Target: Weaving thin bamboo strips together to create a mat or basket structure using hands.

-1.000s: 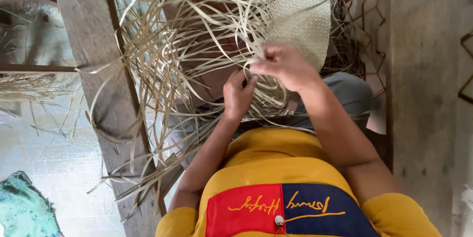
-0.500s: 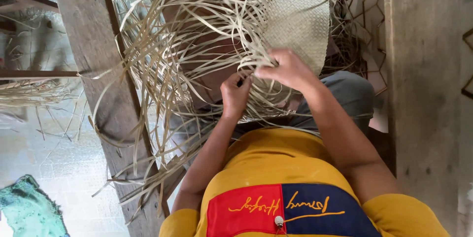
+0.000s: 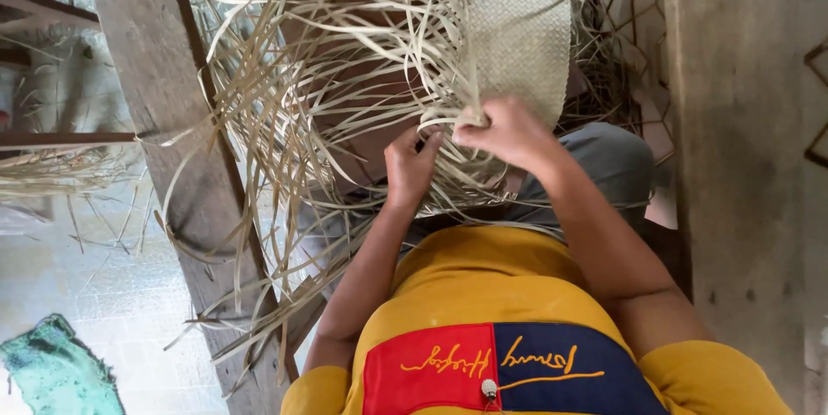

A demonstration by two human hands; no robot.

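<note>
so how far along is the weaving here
Done: a pale, tightly woven straw panel is finished at upper right. In hand: the right hand pinches strips at the panel's lower edge, and the left hand works strips beside it. Left: many long loose straw strips fan out unwoven to the left, so much remains.

Pale tiled floor (image 3: 103,294), slanting wooden beam (image 3: 164,122), grey concrete wall (image 3: 733,165), teal cloth (image 3: 56,372), daylight

Tiled floor (image 3: 95,294) bears teal cloth (image 3: 52,372) and loose straw (image 3: 60,169).
</note>
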